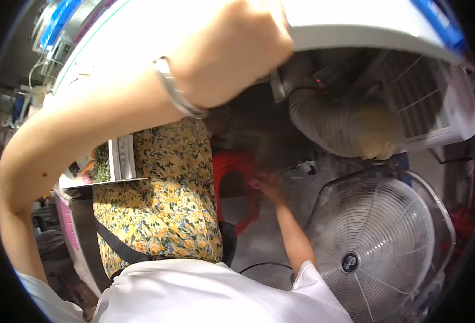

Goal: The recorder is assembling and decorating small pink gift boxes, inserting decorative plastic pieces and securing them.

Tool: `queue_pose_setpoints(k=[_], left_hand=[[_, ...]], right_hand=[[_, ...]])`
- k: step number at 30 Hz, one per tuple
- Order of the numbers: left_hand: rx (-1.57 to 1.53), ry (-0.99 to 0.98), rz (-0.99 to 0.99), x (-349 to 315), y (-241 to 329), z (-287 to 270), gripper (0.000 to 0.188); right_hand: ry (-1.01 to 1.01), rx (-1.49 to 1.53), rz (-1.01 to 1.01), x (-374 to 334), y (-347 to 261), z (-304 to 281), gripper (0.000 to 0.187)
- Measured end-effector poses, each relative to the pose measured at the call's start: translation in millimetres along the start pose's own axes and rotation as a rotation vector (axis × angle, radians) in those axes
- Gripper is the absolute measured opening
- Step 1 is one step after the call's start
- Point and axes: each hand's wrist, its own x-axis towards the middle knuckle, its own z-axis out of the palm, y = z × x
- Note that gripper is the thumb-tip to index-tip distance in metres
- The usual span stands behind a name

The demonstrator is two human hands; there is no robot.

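Note:
My left arm bends across the upper left, with a silver bangle at the wrist. The back of my left hand is over the edge of a bright white tabletop; it looks bent in, but its fingers are hidden and blurred. Low to the right of my lap, my right hand closes on the rim of a red plastic stool, somewhat smeared by motion. A flowered yellow cloth covers my lap.
A large round caged fan stands at the lower right. Above it runs a ribbed flexible duct beside a white louvred unit. Left of my lap, a metal bracket sits on a thin plate near a pink-edged box.

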Motion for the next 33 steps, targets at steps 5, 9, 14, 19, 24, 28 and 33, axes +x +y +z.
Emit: queue_pose_setpoints(k=[5, 9, 14, 19, 24, 28, 33], left_hand=[[-0.782, 0.087, -0.152, -10, 7, -8, 0.025], [-1.213, -0.198, -0.574, -75, -36, -81, 0.027], [-1.447, 0.022, -0.901, -161, -62, -126, 0.021], [-1.431, 0.256, -1.084, -206, -67, -127, 0.015], [-1.187, 0.344, -1.087, -254, -87, -107, 0.017], [-1.333, 0.302, -1.194, -271, -99, -90, 0.015], [-1.833, 0.149, -1.313, -271, -104, -75, 0.01]], right_hand=[[-0.156, 0.014, -0.41, -121, -268, 105, 0.031], [-0.221, -0.008, -0.591, -161, -314, 151, 0.03], [-0.179, 0.024, -0.648, -164, -339, 225, 0.022], [0.061, -0.518, -0.838, -147, -355, 283, 0.018], [0.108, -0.85, -0.95, -121, -372, 346, 0.017], [-0.041, -0.835, -0.88, -85, -375, 357, 0.012], [-0.108, -0.888, -0.629, -81, -391, 345, 0.01]])
